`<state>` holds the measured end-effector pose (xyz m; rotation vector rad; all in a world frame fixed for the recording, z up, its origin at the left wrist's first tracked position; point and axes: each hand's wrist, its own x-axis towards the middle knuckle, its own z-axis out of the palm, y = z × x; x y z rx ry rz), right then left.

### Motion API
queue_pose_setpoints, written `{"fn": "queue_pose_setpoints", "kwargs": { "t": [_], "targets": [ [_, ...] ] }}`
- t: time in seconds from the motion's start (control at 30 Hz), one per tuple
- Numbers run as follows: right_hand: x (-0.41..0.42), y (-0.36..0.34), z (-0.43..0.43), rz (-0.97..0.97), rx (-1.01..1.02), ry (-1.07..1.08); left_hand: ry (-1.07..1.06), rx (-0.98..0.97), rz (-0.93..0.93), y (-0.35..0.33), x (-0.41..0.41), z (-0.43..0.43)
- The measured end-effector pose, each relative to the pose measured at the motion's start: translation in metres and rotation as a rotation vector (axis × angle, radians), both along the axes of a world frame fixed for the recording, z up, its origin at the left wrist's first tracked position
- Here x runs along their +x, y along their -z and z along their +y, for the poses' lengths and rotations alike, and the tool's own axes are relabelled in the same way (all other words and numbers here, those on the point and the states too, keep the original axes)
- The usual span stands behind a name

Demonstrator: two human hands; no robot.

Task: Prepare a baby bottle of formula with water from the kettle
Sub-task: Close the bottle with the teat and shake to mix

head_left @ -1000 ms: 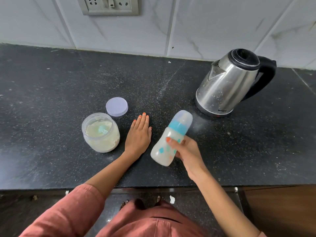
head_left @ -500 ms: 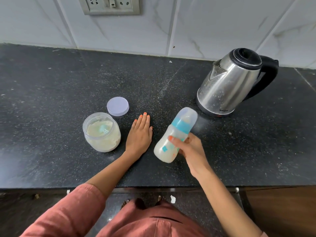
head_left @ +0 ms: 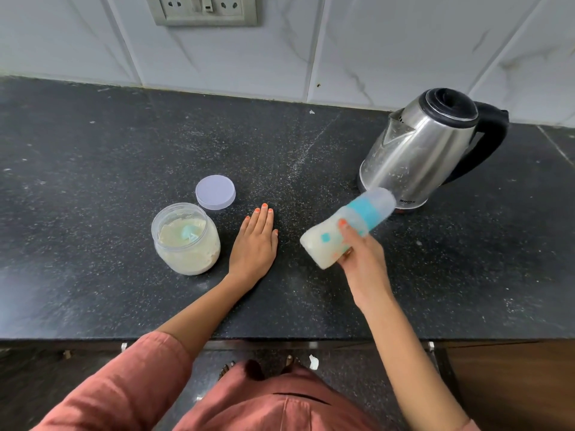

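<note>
My right hand grips a baby bottle with a blue collar and clear cap, tilted steeply with the cap toward the kettle. The bottle holds milky white liquid and looks motion-blurred. My left hand rests flat on the black counter, fingers straight. To its left stands an open clear jar of formula powder with a blue scoop inside. The jar's pale purple lid lies flat just behind it. A steel kettle with black lid and handle stands at the right rear.
The black speckled counter runs to a white tiled wall with a socket plate. Its front edge lies near my body. Bare counter stretches left of the jar and right of the kettle.
The bottle has swung up and to the right in my right hand, tilting further toward the kettle. My left hand, the jar and the kettle stay put.
</note>
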<state>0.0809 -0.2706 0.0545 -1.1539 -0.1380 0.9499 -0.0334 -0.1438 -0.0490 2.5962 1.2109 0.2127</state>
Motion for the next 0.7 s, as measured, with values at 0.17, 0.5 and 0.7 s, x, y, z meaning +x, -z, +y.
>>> {"fn": "queue_pose_setpoints", "kwargs": {
  "t": [0.17,0.5,0.7],
  "targets": [
    [-0.012,0.006,0.002,-0.059,-0.045,-0.019,-0.001,0.002,0.009,-0.001,0.000,0.000],
    [0.000,0.000,0.009,-0.008,0.058,0.099,0.006,-0.003,0.001,0.000,0.000,0.000],
    [-0.016,-0.001,-0.008,-0.372,-0.233,-0.423,-0.001,0.004,0.001,0.001,0.000,0.001]
  ]
}}
